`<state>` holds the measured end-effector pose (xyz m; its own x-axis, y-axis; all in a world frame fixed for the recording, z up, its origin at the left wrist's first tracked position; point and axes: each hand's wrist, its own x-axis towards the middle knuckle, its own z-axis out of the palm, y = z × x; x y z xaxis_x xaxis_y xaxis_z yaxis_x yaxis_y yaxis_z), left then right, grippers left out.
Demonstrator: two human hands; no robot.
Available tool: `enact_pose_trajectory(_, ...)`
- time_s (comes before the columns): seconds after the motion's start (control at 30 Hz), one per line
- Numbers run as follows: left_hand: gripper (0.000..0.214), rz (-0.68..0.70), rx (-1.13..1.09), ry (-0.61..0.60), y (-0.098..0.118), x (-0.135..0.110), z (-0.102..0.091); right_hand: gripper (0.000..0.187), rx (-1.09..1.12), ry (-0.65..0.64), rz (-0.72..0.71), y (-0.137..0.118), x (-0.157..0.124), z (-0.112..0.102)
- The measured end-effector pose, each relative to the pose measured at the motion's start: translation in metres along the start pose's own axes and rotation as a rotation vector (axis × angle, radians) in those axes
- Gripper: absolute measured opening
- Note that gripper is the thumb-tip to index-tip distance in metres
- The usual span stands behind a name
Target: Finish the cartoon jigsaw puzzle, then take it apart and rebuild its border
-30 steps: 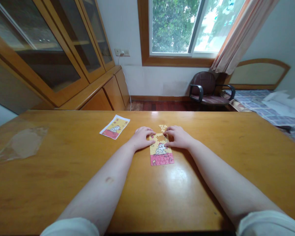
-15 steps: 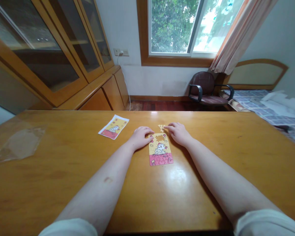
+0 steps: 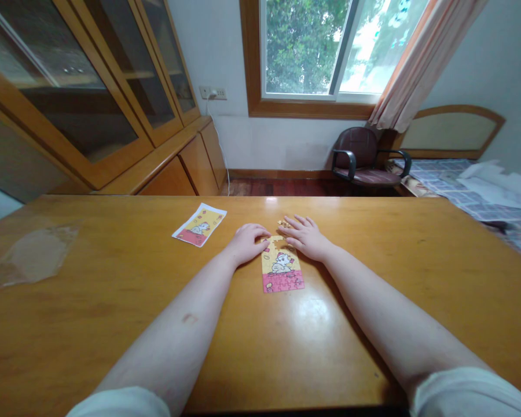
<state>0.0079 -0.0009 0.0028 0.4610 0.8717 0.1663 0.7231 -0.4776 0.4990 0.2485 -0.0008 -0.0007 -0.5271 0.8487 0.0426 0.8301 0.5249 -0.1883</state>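
The puzzle (image 3: 282, 267) lies flat on the tabletop (image 3: 243, 359) between the two hands, its pink band toward the person and its yellow part, with a white cartoon animal in a red hat, toward the window (image 3: 308, 49). Near its far edge is a gap where bare wood shows through. The left hand (image 3: 249, 242) rests at the puzzle's far left corner, its fingers loosely bent and parted from the thumb, gripping nothing that shows. The right hand (image 3: 306, 237) is spread over the puzzle's far right corner, fingers fanned out and released (whether a piece sits beneath the palm, I cannot tell). Just beyond the puzzle's far edge, partly covered by those right fingers, is a small cluster of loose pieces (image 3: 282, 223). To the left of the puzzle and a little beyond it, a printed card (image 3: 200, 226) with a matching picture lies at a slant. Well to the left of the puzzle lies a clear plastic bag (image 3: 37, 252), and far beyond it to the right stands a dark red armchair (image 3: 360, 150)
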Motion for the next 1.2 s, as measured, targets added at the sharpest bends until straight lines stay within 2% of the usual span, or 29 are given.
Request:
enact_pose_trajectory(0.13, 0.025, -0.002, -0.001, 0.0, -0.002, 0.0, 0.001, 0.058, 0.042, -0.056, -0.058, -0.002, 0.002, 0.002)
enact_pose_trajectory(0.33, 0.024, 0.009, 0.01, 0.003, -0.001, 0.001, 0.001, 0.061, 0.062, -0.099, -0.025, -0.005, 0.008, 0.003)
enact_pose_trajectory(0.67, 0.025, 0.036, 0.021, -0.007, -0.01, 0.001, 0.005, 0.07, 0.021, -0.169, 0.177, 0.001, -0.008, -0.005)
enact_pose_trajectory(0.83, 0.022, 0.054, 0.003, -0.017, -0.01, 0.001, 0.004, 0.054, 0.072, -0.178, 0.175, -0.004, -0.013, -0.027)
enact_pose_trajectory(0.97, 0.02, 0.064, -0.007, -0.019, -0.009, 0.0, 0.003, 0.047, 0.17, -0.044, 0.224, 0.005, -0.011, -0.041)
enact_pose_trajectory(1.1, 0.019, 0.065, -0.012, -0.023, -0.009, 0.001, 0.003, 0.035, 0.055, 0.008, 0.376, 0.023, -0.009, -0.039)
enact_pose_trajectory(1.2, 0.02, 0.057, -0.01, -0.026, -0.01, 0.001, 0.003, 0.028, -0.031, -0.019, 0.377, 0.031, -0.008, -0.031)
